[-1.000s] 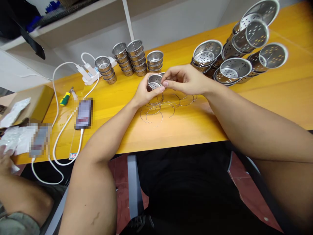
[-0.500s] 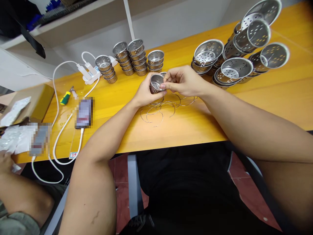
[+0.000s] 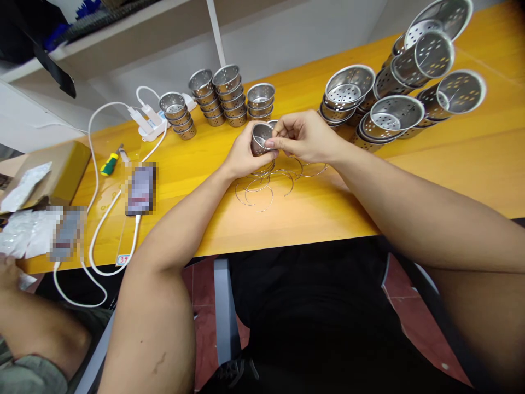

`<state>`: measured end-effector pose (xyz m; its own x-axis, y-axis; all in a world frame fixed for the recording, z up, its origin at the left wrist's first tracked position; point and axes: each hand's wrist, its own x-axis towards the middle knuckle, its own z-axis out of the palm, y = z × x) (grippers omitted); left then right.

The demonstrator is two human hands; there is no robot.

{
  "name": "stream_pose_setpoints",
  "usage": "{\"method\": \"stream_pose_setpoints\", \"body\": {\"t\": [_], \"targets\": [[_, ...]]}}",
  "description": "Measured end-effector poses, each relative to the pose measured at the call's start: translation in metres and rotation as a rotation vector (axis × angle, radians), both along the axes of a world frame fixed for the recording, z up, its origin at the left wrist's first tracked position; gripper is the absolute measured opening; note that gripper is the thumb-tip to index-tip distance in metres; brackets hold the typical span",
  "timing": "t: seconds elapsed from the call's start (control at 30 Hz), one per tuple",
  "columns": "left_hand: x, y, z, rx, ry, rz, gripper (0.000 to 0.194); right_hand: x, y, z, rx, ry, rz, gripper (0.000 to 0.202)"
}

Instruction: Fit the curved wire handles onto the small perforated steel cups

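My left hand [image 3: 243, 155] is wrapped round a small perforated metal cup [image 3: 260, 141], its mouth tilted up toward me. At the cup's right rim, my right hand [image 3: 301, 137] is closed in a pinch, the thumb tip reaching over the opening. Whatever lies between those fingers is too small or hidden to make out. Just behind the held cup, another metal rim shows partly. Several thin wire rings [image 3: 283, 183], some of them open arcs, lie loose on the table below both hands.
Stacks of small perforated cups [image 3: 227, 96] stand along the back. Larger perforated cups [image 3: 391, 117] are stacked at the right, some leaning. To the left are a power strip [image 3: 152, 127], white cables, a phone [image 3: 141, 189], a green-yellow screwdriver [image 3: 110, 164], a cardboard box [image 3: 69, 175] and another person's arm [image 3: 36, 317].
My right thumb has slid slightly left over the cup's mouth. My left hand and the cup have stayed in place.
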<state>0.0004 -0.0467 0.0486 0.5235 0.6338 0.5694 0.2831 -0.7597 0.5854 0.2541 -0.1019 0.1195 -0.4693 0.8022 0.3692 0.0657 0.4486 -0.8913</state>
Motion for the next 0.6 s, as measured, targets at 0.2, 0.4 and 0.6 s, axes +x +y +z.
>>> {"method": "stream_pose_setpoints", "body": {"t": [0.2,0.4,0.6], "targets": [[0.000,0.003,-0.007,0.001,-0.008,-0.014,0.079,0.001,0.001,-0.005,0.037,0.006,-0.005,0.079],[0.003,0.017,-0.021,0.011,-0.069,0.057,0.090,0.010,0.005,-0.011,0.210,-0.032,-0.200,0.079],[0.002,0.016,-0.017,-0.023,-0.059,0.153,0.089,0.013,-0.007,0.000,0.297,-0.145,-0.253,0.058]]}}
